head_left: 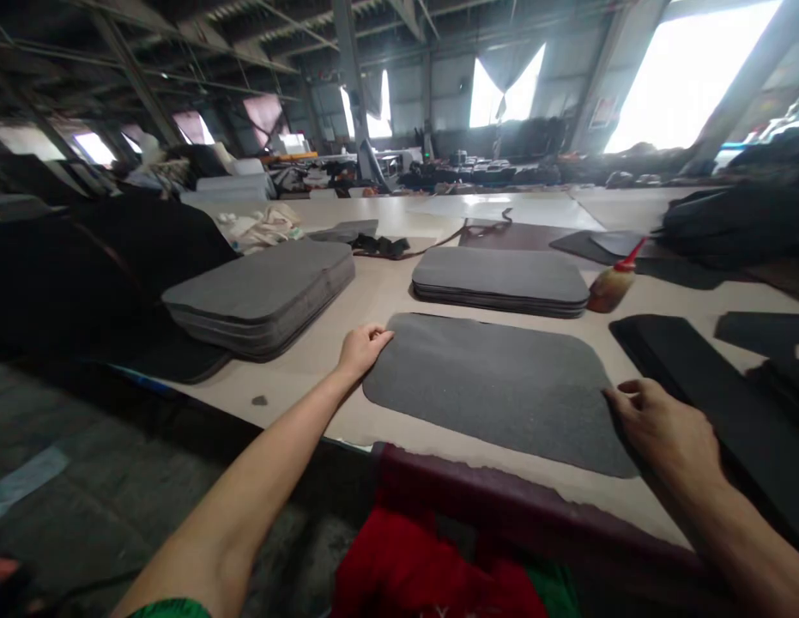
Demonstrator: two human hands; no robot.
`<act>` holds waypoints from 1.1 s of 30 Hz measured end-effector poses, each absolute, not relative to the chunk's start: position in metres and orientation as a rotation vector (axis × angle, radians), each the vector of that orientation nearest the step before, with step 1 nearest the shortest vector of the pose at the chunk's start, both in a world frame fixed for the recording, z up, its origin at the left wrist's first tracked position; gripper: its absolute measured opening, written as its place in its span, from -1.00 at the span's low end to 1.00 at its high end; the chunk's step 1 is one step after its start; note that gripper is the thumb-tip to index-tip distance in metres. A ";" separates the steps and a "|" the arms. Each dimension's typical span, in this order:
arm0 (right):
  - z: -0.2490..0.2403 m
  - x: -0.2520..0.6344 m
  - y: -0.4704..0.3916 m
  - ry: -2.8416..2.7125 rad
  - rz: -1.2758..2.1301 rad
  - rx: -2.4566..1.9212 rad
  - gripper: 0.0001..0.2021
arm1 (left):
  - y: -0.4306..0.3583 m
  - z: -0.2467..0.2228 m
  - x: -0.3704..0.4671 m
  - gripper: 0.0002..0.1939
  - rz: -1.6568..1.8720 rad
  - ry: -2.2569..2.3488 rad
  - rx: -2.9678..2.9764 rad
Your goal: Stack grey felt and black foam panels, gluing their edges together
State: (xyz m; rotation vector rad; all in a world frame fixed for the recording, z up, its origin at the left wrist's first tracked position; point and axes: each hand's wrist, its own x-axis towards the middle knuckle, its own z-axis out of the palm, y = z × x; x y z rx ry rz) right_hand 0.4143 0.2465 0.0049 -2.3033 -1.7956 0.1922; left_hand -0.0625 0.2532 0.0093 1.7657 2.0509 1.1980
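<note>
A dark grey rectangular sheet with rounded corners (493, 390) lies on the table in front of me, its fabric or felt type unclear. At its upper left edge, my left hand (361, 352) pinches the rim between thumb and fingers. My right hand (669, 425) is closed on the opposite short edge, fingertips curled at the border. Just behind the sheet sits a low stack of similar grey sheets (499, 273). Another, taller stack (261, 287) stands beyond my left hand.
A squeeze bottle with a red nozzle (610, 287) stands right of the low stack. Long black pieces (688, 369) lie beside my right hand. Black material (103, 266) drapes over the table's left side. Cream cloth (261, 225) and a dark strap (438, 245) lie farther back.
</note>
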 end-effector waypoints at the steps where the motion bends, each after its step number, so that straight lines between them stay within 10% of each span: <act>1: 0.006 0.414 0.246 -1.799 0.185 -2.309 -0.55 | 0.253 0.008 -0.063 -0.70 1.184 2.066 1.776; 33: 0.020 0.415 0.356 -1.756 0.421 -2.076 -0.69 | 0.249 0.006 -0.059 -0.63 0.761 2.312 2.020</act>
